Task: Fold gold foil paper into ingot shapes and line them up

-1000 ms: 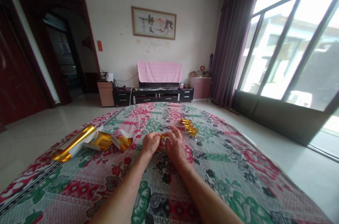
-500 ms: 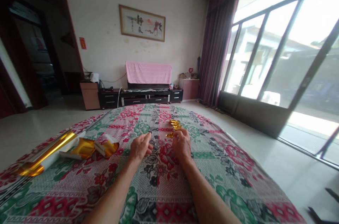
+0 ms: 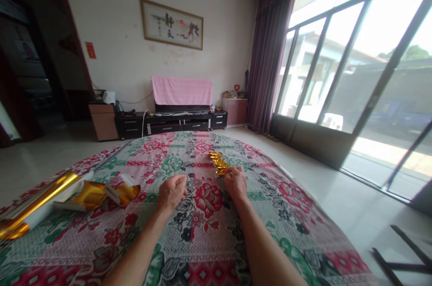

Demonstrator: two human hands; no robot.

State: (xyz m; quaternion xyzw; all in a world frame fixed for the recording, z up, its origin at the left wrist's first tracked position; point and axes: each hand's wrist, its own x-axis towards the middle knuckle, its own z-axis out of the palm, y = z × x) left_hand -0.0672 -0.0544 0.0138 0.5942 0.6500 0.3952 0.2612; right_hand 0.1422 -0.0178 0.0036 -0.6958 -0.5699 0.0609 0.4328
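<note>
Several small folded gold foil paper pieces (image 3: 218, 160), pointed at the ends, lie in a short row on the patterned cloth. My right hand (image 3: 236, 181) is at the near end of that row, its fingers pinched on the closest gold foil paper piece (image 3: 221, 171). Apart from the row, to its left, my left hand (image 3: 171, 190) hovers over or rests on the cloth; I cannot tell which. Its fingers are curled in, and nothing shows in them. Sheets of gold foil paper (image 3: 88, 195) with white backing lie further left.
A flowered cloth (image 3: 205, 236) covers the round table. A long gold roll or sheet (image 3: 43, 202) lies along its left side. Beyond stand a low black cabinet (image 3: 165, 127) and a pink cloth (image 3: 182, 91) draped over a screen. Dark legs (image 3: 401, 265) of a stool or frame are at lower right.
The view has turned a little to the right. My right hand has shifted slightly to the right of the row, showing more of the nearest gold piece. My left hand has drawn slightly nearer me.
</note>
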